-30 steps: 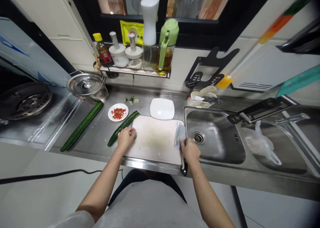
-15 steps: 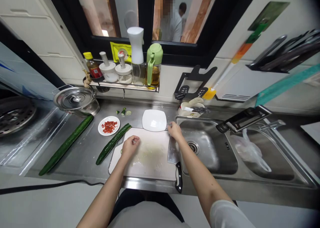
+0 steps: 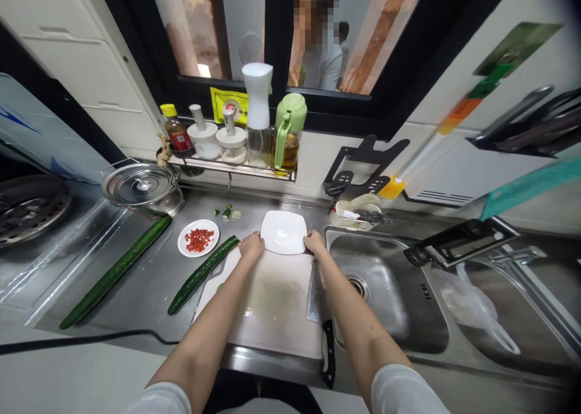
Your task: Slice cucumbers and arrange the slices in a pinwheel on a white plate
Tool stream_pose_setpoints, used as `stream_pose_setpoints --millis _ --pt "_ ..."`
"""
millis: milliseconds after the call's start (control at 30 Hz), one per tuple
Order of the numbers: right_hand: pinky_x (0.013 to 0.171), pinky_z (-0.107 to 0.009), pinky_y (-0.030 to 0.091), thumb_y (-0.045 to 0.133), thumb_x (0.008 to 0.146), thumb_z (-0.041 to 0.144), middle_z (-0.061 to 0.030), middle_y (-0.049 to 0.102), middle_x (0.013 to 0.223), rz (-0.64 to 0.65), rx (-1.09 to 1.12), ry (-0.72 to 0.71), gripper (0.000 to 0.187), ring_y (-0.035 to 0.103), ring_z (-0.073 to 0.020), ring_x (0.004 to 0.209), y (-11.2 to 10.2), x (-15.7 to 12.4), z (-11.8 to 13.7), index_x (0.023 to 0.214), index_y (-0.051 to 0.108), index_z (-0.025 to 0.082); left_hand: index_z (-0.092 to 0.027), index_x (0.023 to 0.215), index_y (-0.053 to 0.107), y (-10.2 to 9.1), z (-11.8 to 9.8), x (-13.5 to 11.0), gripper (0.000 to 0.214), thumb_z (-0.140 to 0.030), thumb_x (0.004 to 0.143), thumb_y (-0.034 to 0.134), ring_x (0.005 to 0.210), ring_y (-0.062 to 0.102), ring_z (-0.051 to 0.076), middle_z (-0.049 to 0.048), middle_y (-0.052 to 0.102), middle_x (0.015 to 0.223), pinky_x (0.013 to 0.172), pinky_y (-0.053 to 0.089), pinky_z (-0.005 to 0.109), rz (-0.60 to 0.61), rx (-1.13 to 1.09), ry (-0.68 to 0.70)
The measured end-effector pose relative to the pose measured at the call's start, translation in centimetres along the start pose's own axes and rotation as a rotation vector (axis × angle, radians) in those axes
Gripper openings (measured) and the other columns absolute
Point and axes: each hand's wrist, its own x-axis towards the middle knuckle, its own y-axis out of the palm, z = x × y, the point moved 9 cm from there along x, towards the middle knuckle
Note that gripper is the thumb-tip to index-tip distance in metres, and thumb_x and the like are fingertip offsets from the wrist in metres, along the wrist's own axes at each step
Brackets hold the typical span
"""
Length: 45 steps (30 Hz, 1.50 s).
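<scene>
A white square plate (image 3: 284, 231) lies at the back edge of the white cutting board (image 3: 276, 299). My left hand (image 3: 252, 245) is closed on the plate's left rim, and my right hand (image 3: 314, 242) pinches its right rim. Just right of the board rests a kitchen knife (image 3: 327, 353), its blade partly under my right forearm. Left of the board lies a shorter cucumber (image 3: 202, 275) with one end cut. Beside it stands a round plate (image 3: 198, 237) of chopped red pieces. A few cucumber scraps (image 3: 227, 211) sit on the counter behind.
A longer cucumber (image 3: 115, 273) and a lidded steel pot (image 3: 143, 190) are on the left. Sauce and oil bottles (image 3: 287, 138) stand on a wall rack. To the right is a steel sink (image 3: 385, 299), with a plastic bag (image 3: 476, 308) in its second basin.
My left hand has moved from above the board up to the white plate's left rim and closed on it. My right hand stays at the right rim.
</scene>
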Motion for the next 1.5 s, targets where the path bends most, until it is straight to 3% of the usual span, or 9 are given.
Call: stream_pose_setpoints --millis 167,333,533,733,1067,1233,1500 --pt "0.063 -0.023 0.042 0.052 0.070 0.012 -0.0061 0.066 0.072 -0.006 0.034 -0.003 0.020 0.061 -0.0166 0.067 -0.1 0.3 0.0 0.087 0.062 0.015 -0.025 0.112 0.060 0.5 0.0 1.0 0.039 -0.018 0.075 0.051 0.105 0.062 0.028 0.0116 0.070 0.105 0.094 0.035 0.044 0.031 -0.038 -0.062" --pt "0.060 -0.022 0.039 0.049 0.071 0.012 -0.0031 0.062 0.069 -0.022 0.081 -0.031 0.016 0.056 -0.0147 0.065 -0.9 -0.1 0.1 0.083 0.058 0.017 -0.027 0.108 0.059 0.1 0.7 0.4 0.039 -0.017 0.070 0.055 0.106 0.061 0.027 0.0077 0.070 0.104 0.093 0.035 0.042 0.020 -0.122 -0.090" --pt "0.060 -0.021 0.037 0.046 0.071 0.019 0.0028 0.054 0.066 -0.026 0.148 -0.098 0.011 0.049 -0.0125 0.063 -1.4 -3.8 -0.1 0.080 0.052 0.019 -0.027 0.105 0.058 -0.8 3.1 -3.3 0.034 -0.021 0.072 0.054 0.095 0.064 0.020 0.0003 0.072 0.095 0.084 0.038 0.033 -0.005 -0.242 -0.042" --pt "0.056 -0.021 0.034 0.045 0.071 0.025 0.0059 0.046 0.058 0.001 0.297 -0.142 0.007 0.045 -0.0125 0.057 0.2 -9.6 -1.4 0.076 0.046 0.021 -0.025 0.106 0.057 -1.9 6.0 -8.2 0.034 -0.022 0.073 0.053 0.088 0.063 0.018 -0.0013 0.070 0.088 0.081 0.039 0.030 -0.012 -0.242 -0.025" --pt "0.053 -0.023 0.036 0.046 0.072 0.026 0.0058 0.046 0.052 0.055 0.316 -0.078 0.008 0.047 -0.0149 0.054 4.0 -17.7 -4.9 0.078 0.049 0.023 -0.021 0.108 0.056 0.4 10.7 -15.4 0.033 -0.021 0.074 0.053 0.077 0.063 0.016 -0.0004 0.066 0.082 0.074 0.043 0.026 0.071 -0.283 0.008" --pt "0.055 -0.023 0.037 0.046 0.073 0.026 0.0057 0.047 0.052 0.062 0.335 -0.079 0.005 0.048 -0.0153 0.055 5.2 -19.6 -5.5 0.076 0.048 0.023 -0.022 0.108 0.055 1.0 12.3 -16.8 0.033 -0.027 0.075 0.056 0.083 0.064 0.017 -0.0007 0.067 0.084 0.077 0.043 0.027 0.095 -0.312 -0.015" --pt "0.057 -0.024 0.036 0.044 0.072 0.027 0.0072 0.043 0.053 0.073 0.337 -0.098 0.006 0.046 -0.0148 0.055 6.1 -20.5 -5.6 0.077 0.044 0.023 -0.022 0.109 0.055 1.5 13.0 -17.4 0.034 -0.031 0.076 0.057 0.081 0.063 0.017 -0.0005 0.067 0.084 0.077 0.043 0.027 0.137 -0.303 -0.030"
